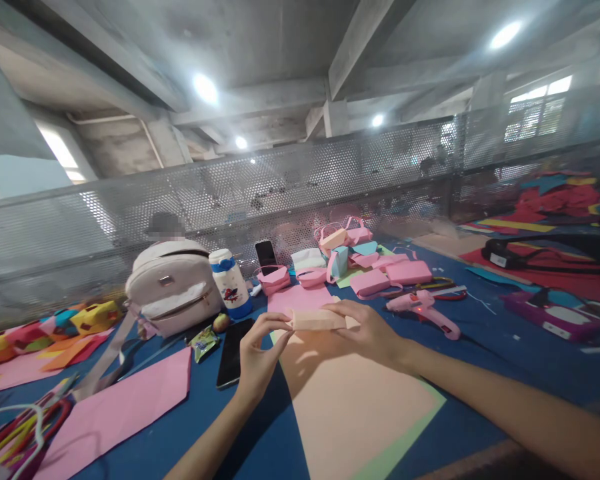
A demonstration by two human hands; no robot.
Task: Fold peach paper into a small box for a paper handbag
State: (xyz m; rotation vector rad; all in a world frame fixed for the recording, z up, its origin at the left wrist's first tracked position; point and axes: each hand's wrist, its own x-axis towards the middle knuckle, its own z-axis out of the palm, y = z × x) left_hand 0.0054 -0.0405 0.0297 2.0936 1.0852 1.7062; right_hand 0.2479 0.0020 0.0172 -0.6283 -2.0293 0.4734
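Note:
Between my two hands is a small folded piece of peach paper or felt [319,320], shaped like a flat box. My left hand [260,350] pinches its left end between thumb and fingers. At the other end, my right hand [365,330] grips it, fingers on top and the thumb side partly hidden. Beneath lies a large peach sheet [350,407] on top of a green sheet [405,447]. To the right of my right hand rests a pink glue gun [425,312] with a small red light. Several small pink bags [409,272] lie beyond my hands.
A white backpack [175,287], a blue-and-white bottle [231,285] and a black phone [234,353] stand or lie left of my hands. A pink sheet [130,407] lies at front left, beside scissors and cords. A perforated metal screen [290,193] borders the table's back; a purple device [555,317] lies right.

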